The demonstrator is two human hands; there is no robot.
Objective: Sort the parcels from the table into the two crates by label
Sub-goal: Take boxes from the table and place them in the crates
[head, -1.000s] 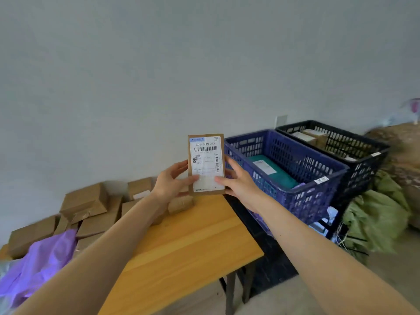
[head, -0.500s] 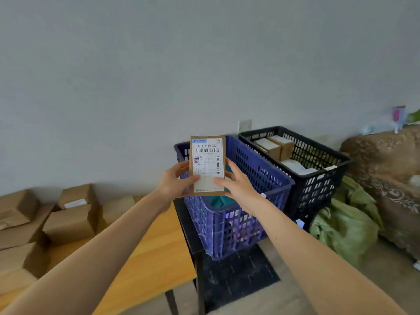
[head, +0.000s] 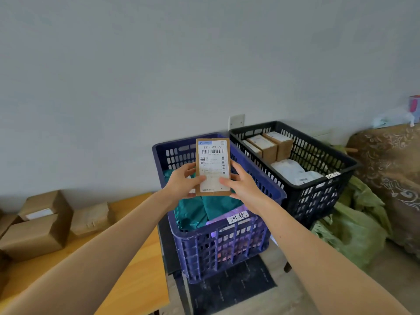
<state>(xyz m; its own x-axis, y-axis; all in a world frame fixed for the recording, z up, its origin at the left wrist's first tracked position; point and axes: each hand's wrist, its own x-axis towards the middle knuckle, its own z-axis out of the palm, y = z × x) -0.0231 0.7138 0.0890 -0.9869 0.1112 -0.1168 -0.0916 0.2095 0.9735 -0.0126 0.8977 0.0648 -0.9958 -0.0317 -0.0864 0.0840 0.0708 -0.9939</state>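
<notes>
- Parcel (head: 213, 167) of flat brown card, white barcode label facing us, stands upright in the air over the blue crate (head: 227, 246)
- We see the left hand (head: 183, 185) gripping its lower left edge, thumb laid across the front of the label
- We see the right hand (head: 244, 187) gripping the lower right edge the same way, thumb on the label and fingers behind
- Inside the blue crate lie teal bags (head: 204, 210); a handwritten tag (head: 238, 217) sits on its near rim
- The black crate (head: 318, 194) stands just beside the blue one, to its right, holding small brown boxes (head: 270, 146) at the back and white bags (head: 293, 171) nearer us
- We cannot read the tag on the black crate's rim; it is too small and tilted
- On the wooden table (head: 127, 269) at left, cardboard boxes (head: 31, 237) sit against the wall
- A green sack (head: 350, 230) lies on the floor right of the black crate
</notes>
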